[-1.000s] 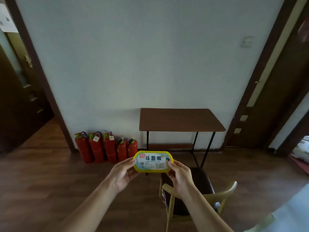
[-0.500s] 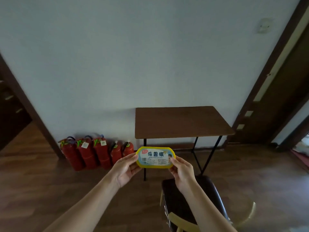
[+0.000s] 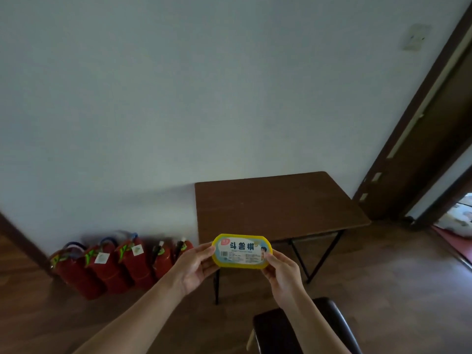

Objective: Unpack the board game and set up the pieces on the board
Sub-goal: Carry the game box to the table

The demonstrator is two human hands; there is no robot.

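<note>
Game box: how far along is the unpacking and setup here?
Done: nothing visible; the yellow game box looks closed, label toward the camera. In hand: the left hand and right hand hold its ends in the air, before the brown table. Left: opening it and the whole setup.

1. we see a brown worktop (image 3: 275, 208) on thin black legs, standing against the pale wall (image 3: 178, 98).
2. we count five red fire extinguishers (image 3: 109, 267) in a row on the wooden floor (image 3: 383, 290), left of it.
3. a dark chair seat (image 3: 281, 330) sits near us; a dark door frame (image 3: 419, 139) rises at right.
</note>
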